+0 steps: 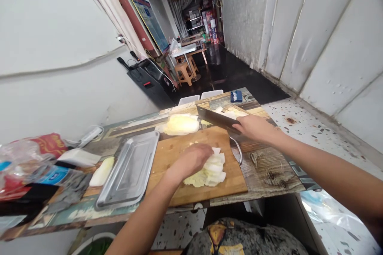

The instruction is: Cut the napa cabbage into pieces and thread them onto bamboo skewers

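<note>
My left hand (191,160) rests with fingers curled on a pile of chopped pale cabbage (209,172) lying on a wooden cutting board (173,151). My right hand (254,127) grips the handle of a cleaver (214,118), whose blade is held above the board's far edge, pointing left. A larger piece of cabbage (181,124) lies just beyond the board. More cabbage pieces (231,112) sit behind the cleaver.
A metal tray (131,169) lies left of the board, with a pale cabbage piece (102,171) and plastic bags (32,159) further left. A blue item (236,96) sits at the table's far edge. Stools and a table stand down the dark corridor.
</note>
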Motion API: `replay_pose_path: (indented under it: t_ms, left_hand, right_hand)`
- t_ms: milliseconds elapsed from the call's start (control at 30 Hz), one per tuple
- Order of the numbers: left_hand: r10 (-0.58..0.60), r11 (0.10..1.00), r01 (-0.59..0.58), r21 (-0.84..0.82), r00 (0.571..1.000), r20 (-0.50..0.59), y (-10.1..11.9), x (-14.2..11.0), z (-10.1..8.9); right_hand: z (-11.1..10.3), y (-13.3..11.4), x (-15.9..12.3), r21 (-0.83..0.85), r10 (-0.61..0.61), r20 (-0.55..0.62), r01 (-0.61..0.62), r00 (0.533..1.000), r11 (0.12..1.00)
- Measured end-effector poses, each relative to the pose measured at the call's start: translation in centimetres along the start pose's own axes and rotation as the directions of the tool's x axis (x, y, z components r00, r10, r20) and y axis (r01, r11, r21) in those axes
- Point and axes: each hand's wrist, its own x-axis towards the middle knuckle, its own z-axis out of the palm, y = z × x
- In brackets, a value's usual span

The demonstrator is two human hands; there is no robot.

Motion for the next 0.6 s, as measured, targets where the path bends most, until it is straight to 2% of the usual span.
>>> replay_pose_path:
  t_ms: [167,233,333,467,600]
  left_hand:
    - [-0.032,0.998,0.024,0.059,0.989,0.143,1.4,-2.4,0.5]
    - [-0.052,0.993,0.037,0.115,0.990,0.134,1.4,-2.6,0.9]
    - [-0.016,0.989,0.005,0.147,0.997,0.072,1.0,-2.0,1.0]
    - [0.031,0.992,-0.042,0.119,0.995,0.094,0.5,-1.2,0.2]
    - [0.022,0.994,-0.033,0.109,0.995,0.097,0.3,-1.7,-0.6]
  right_hand:
    - [0.5,-1.3,-2.9,0.135,0.005,0.014,-0.007,1.000,0.991]
    - [0.9,-1.8,-3.8,0.149,0.024,0.038,-0.029,0.999,0.988]
    - [1.6,-2.3,-4.6,0.115,0.038,0.042,-0.043,0.998,0.992]
    - [2.3,-2.4,-4.9,0.142,0.039,0.052,-0.046,0.998,0.989]
    - [2.7,-2.3,-4.9,0.173,0.067,0.060,-0.077,0.996,0.982]
